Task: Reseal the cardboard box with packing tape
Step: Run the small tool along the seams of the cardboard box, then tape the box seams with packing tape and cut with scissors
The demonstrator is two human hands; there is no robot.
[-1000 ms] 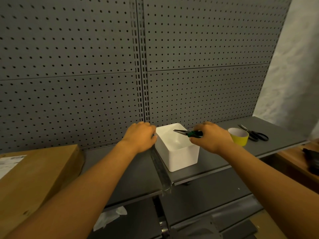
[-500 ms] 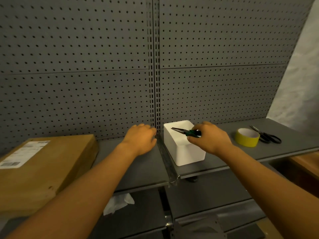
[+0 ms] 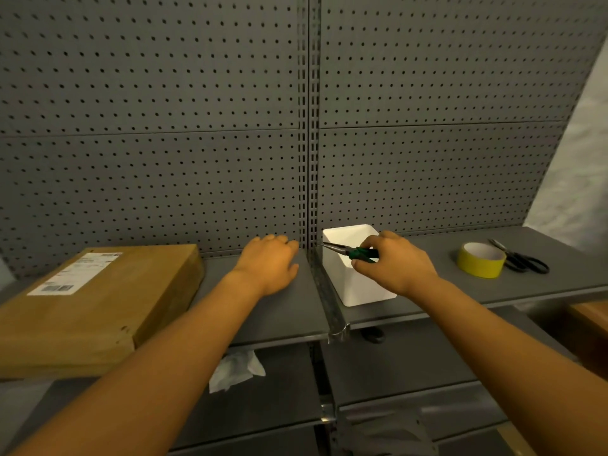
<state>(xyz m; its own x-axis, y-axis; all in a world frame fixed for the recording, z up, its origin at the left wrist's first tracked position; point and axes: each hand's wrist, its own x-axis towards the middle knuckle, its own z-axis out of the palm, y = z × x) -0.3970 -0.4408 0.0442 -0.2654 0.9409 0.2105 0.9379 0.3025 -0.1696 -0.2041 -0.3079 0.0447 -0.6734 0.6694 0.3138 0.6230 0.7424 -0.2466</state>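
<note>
On shelf (image 3: pixel 427 311) | white bin (image 3: pixel 358 287): pliers (image 3: pixel 352 252) above, right hand (image 3: pixel 391 263) fingers clamped | left hand (image 3: pixel 268 261) fingers relaxed

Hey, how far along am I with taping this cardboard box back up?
No fresh tape shows on the cardboard box, which lies flat at the shelf's left. Right now your right hand holds green-handled pliers over the white bin, and your left hand rests open on the shelf. Still ahead: the yellow tape roll and scissors sit untouched at the right.
</note>
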